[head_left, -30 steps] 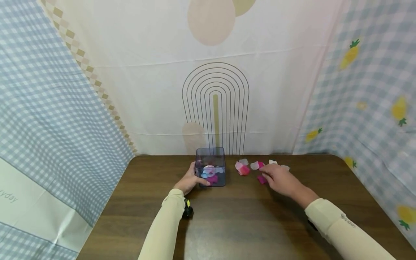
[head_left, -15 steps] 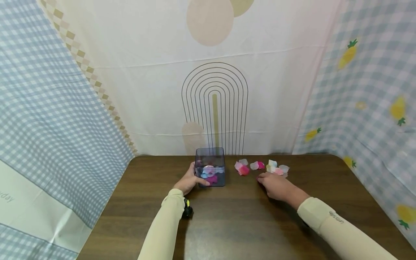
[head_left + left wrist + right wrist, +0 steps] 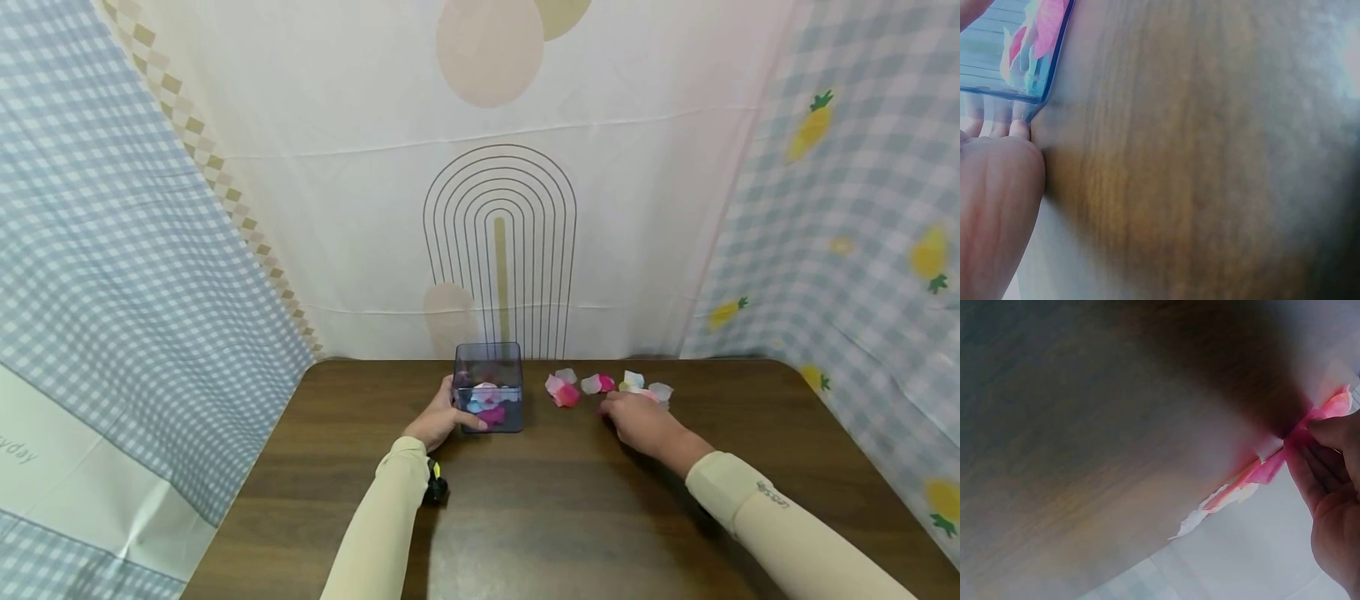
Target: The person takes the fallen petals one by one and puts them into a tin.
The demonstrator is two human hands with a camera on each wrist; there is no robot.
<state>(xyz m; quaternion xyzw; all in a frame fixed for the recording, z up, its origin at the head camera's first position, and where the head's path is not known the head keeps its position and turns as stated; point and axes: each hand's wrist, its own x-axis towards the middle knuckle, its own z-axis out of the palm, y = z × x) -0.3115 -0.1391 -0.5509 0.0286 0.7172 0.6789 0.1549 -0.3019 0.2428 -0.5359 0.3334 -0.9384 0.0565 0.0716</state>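
Left hand (image 3: 441,420) curled round side of translucent box (image 3: 513,422), coloured petals (image 3: 491,415) inside. Right hand (image 3: 647,423) pinches magenta petal (image 3: 1299,437) beside loose petals (image 3: 564,393) on table (image 3: 525,500).

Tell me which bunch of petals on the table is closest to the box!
The leftmost bunch, whitish, pale pink and coral: it lies just right of the see-through box, while the other bunches sit farther right.

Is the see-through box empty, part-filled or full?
Part-filled. Pink, white and pale blue petals show in the lower part of the box, and none show against its upper back wall.
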